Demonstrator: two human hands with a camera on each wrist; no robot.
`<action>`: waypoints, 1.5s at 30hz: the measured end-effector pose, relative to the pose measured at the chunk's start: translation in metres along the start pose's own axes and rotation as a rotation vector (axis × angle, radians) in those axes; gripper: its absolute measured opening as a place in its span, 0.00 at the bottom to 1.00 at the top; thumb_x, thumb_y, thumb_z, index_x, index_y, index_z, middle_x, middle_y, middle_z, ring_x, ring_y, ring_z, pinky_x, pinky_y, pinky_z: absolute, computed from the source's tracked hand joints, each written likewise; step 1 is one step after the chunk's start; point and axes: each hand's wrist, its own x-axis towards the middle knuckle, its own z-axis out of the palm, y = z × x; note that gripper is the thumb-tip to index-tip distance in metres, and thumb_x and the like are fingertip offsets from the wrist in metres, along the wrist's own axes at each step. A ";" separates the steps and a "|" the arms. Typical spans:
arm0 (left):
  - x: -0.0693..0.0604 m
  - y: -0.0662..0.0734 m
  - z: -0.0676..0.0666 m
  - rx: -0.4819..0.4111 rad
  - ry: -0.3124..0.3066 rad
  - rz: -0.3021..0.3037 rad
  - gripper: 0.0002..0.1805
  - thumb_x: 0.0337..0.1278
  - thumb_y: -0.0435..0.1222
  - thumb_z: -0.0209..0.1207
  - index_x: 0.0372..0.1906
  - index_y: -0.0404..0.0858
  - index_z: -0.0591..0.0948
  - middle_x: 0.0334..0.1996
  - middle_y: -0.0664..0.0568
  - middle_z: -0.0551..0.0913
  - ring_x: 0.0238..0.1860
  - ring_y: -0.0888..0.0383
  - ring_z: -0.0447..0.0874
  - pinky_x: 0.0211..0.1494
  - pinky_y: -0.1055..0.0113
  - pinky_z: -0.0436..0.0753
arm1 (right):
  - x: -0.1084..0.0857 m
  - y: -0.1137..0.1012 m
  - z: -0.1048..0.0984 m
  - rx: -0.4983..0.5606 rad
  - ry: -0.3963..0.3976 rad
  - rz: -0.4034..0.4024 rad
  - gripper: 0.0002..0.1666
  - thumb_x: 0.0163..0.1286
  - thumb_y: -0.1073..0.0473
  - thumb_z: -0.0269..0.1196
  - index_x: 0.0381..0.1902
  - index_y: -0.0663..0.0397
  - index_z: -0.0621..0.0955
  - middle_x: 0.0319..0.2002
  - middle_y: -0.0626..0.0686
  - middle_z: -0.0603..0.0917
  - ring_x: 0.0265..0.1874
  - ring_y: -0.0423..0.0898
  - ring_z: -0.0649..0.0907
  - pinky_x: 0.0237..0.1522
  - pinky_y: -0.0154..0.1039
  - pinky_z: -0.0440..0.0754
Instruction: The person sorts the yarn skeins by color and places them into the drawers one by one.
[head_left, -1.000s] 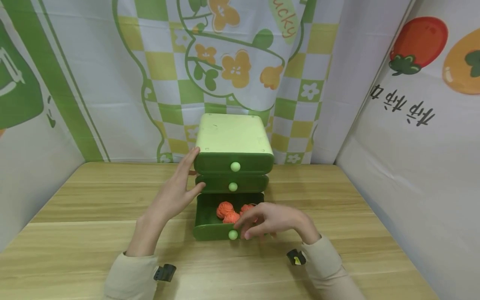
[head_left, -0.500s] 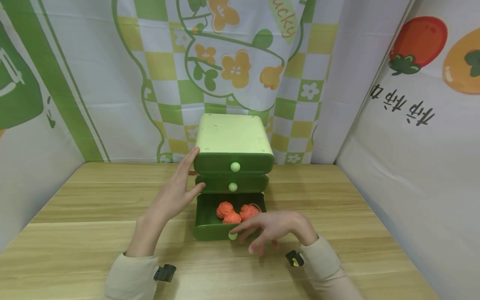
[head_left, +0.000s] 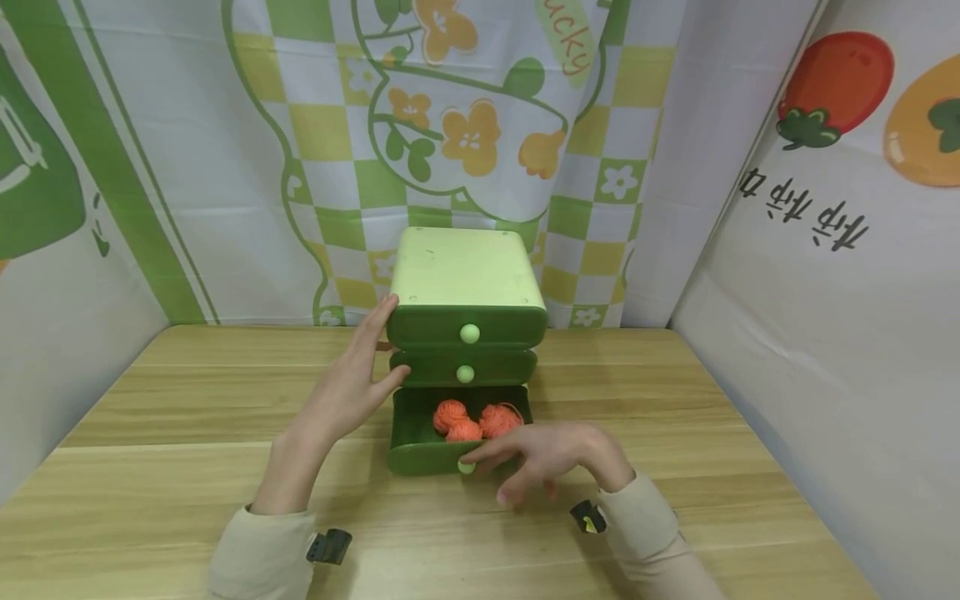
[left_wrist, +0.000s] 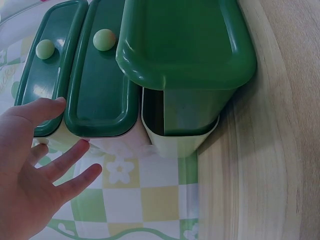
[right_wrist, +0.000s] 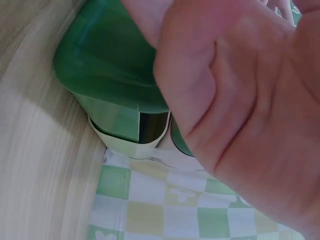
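A small cabinet (head_left: 468, 267) with a pale green top and dark green drawer fronts stands on the wooden table. Its bottom drawer (head_left: 423, 459) is pulled partly out and holds 3 orange-red yarn balls (head_left: 450, 415). My left hand (head_left: 337, 392) rests against the cabinet's left side, fingers extended, with the thumb by the middle drawer (left_wrist: 102, 87). My right hand (head_left: 555, 454) is at the bottom drawer's front, its index finger stretched over the light green knob (head_left: 467, 468). The right wrist view shows mostly the palm (right_wrist: 240, 95), which hides the fingertips.
The upper drawer (head_left: 420, 327) and the middle one are closed. Behind the cabinet hangs a checked, flower-printed cloth (head_left: 330, 133). A white wall sheet with printed fruit (head_left: 840, 83) borders the wooden table (head_left: 187, 467) on the right.
My right hand has come down from above the yarn balls to the drawer's front. The bottom drawer has slid slightly inward. My left hand has stayed in place.
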 end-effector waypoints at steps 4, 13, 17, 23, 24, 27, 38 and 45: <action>0.000 0.000 0.000 0.000 0.000 0.000 0.53 0.67 0.36 0.61 0.80 0.61 0.36 0.81 0.53 0.42 0.61 0.42 0.78 0.47 0.45 0.84 | 0.002 0.003 -0.001 -0.044 0.055 -0.013 0.37 0.69 0.53 0.65 0.74 0.35 0.68 0.69 0.49 0.74 0.27 0.48 0.84 0.24 0.60 0.83; 0.000 0.001 -0.001 -0.003 -0.003 -0.006 0.53 0.67 0.36 0.61 0.80 0.61 0.36 0.81 0.54 0.41 0.62 0.42 0.77 0.45 0.47 0.85 | 0.006 0.010 -0.002 -0.039 0.138 -0.009 0.36 0.71 0.57 0.63 0.75 0.38 0.66 0.66 0.51 0.77 0.32 0.55 0.86 0.22 0.55 0.84; 0.000 0.002 -0.001 -0.002 0.000 -0.001 0.53 0.67 0.36 0.61 0.80 0.61 0.36 0.81 0.54 0.42 0.62 0.42 0.78 0.42 0.49 0.85 | 0.007 0.012 -0.002 -0.031 0.172 0.001 0.37 0.72 0.58 0.63 0.75 0.38 0.65 0.67 0.51 0.75 0.31 0.52 0.85 0.19 0.49 0.83; 0.001 0.001 -0.001 0.000 0.002 0.008 0.53 0.67 0.36 0.61 0.80 0.60 0.36 0.81 0.54 0.42 0.62 0.41 0.77 0.38 0.53 0.85 | 0.009 0.015 -0.003 -0.045 0.229 0.023 0.40 0.72 0.56 0.63 0.77 0.32 0.61 0.64 0.53 0.76 0.17 0.44 0.76 0.18 0.45 0.81; 0.001 0.001 -0.002 0.000 0.000 0.006 0.53 0.67 0.36 0.61 0.80 0.60 0.36 0.81 0.54 0.41 0.62 0.41 0.77 0.37 0.54 0.85 | 0.009 0.016 -0.003 -0.042 0.239 0.030 0.41 0.72 0.56 0.63 0.77 0.32 0.60 0.66 0.53 0.75 0.17 0.44 0.75 0.18 0.45 0.81; 0.001 0.002 -0.002 0.001 -0.003 0.003 0.53 0.67 0.36 0.61 0.80 0.61 0.36 0.81 0.54 0.41 0.62 0.41 0.77 0.36 0.56 0.84 | 0.011 0.020 -0.004 -0.046 0.264 0.032 0.42 0.72 0.56 0.62 0.78 0.34 0.58 0.70 0.52 0.72 0.21 0.46 0.78 0.19 0.45 0.81; 0.000 0.002 -0.002 0.006 -0.006 -0.011 0.53 0.67 0.37 0.61 0.80 0.60 0.36 0.81 0.54 0.42 0.62 0.42 0.77 0.46 0.46 0.84 | 0.011 0.029 -0.008 -0.046 0.341 0.032 0.42 0.74 0.56 0.60 0.79 0.39 0.55 0.74 0.53 0.67 0.27 0.55 0.82 0.19 0.49 0.81; -0.001 0.003 -0.002 0.013 -0.013 -0.026 0.53 0.67 0.38 0.61 0.80 0.61 0.36 0.81 0.55 0.41 0.63 0.43 0.77 0.41 0.49 0.85 | 0.011 0.029 -0.008 -0.053 0.355 0.052 0.42 0.74 0.55 0.60 0.79 0.37 0.55 0.74 0.53 0.67 0.21 0.51 0.78 0.17 0.46 0.80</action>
